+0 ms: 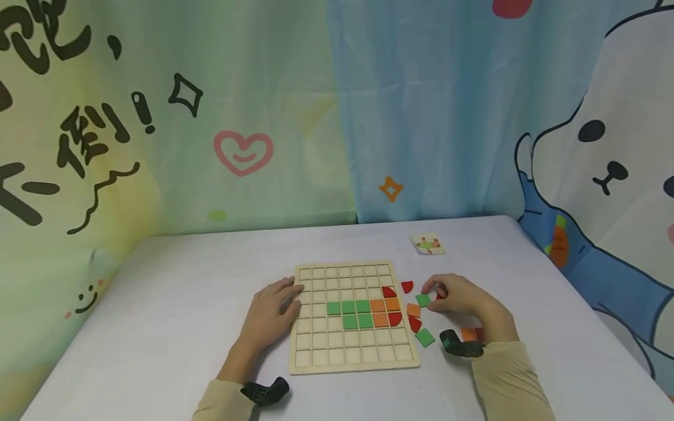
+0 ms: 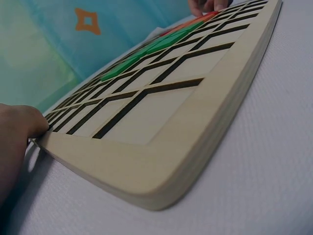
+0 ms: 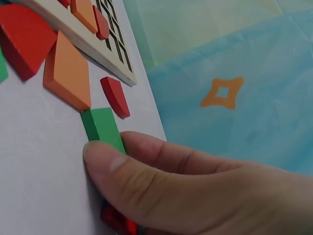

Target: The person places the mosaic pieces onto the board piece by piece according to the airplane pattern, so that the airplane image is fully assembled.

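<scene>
A wooden grid board (image 1: 354, 370) lies flat on the table, with green tiles (image 1: 348, 307), orange tiles (image 1: 378, 306) and red rounded tiles (image 1: 395, 318) in some of its squares. My left hand (image 1: 270, 311) rests at the board's left edge, fingers spread and touching the rim. To the right of the board, my right hand (image 1: 463, 297) pinches a green square tile (image 3: 102, 128) between thumb and forefinger, low over the table. A red piece (image 3: 117, 219) shows partly beneath that hand, mostly hidden.
Loose pieces lie right of the board: an orange tile (image 1: 413, 310), a red piece (image 1: 415, 324), another red piece (image 1: 407, 286) and a green tile (image 1: 425, 337). More orange (image 1: 468, 334) sits by the right wrist. A small pattern card (image 1: 427, 244) lies farther back.
</scene>
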### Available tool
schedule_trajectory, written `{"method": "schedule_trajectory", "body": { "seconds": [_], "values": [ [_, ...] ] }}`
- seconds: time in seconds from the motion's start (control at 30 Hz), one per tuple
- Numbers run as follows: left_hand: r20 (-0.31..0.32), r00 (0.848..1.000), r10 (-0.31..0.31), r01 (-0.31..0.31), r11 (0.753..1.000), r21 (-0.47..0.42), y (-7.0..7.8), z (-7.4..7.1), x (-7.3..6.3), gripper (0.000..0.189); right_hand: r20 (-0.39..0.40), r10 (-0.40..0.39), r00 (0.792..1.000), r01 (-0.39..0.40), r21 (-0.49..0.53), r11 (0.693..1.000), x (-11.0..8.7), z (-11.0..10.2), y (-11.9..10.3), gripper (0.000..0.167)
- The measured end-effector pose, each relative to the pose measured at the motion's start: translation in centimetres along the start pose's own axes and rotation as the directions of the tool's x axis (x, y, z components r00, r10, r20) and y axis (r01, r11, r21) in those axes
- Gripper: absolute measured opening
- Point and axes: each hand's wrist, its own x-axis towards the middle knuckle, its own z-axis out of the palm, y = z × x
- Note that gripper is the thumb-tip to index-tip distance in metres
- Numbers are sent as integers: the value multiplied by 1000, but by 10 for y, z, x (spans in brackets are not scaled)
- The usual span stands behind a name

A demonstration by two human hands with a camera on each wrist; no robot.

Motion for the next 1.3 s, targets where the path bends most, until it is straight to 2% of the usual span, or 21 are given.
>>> {"method": "schedule_trajectory", "body": {
  "seconds": [0.4,0.67,0.97,1.13,1.3],
  "values": [
    [-5,1000,-10,10,1000,-5,-1,-1,-1,33,-3,-38,999,38,29,999,0,4,3,30],
    [-12,1000,6,-6,1000,-14,-3,1,1,34,-14,-43,999,44,37,998,1,5,6,31],
    [-27,999,25,-25,1000,-3,2,4,5,34,-32,-57,998,58,56,997,-1,1,12,33],
    [-18,1000,5,-5,1000,27,0,6,3,35,-13,-65,998,66,87,994,0,2,10,33],
    [-2,1000,-10,10,1000,18,-3,4,0,35,-10,-57,998,58,121,991,-3,5,7,34]
  ]
}}
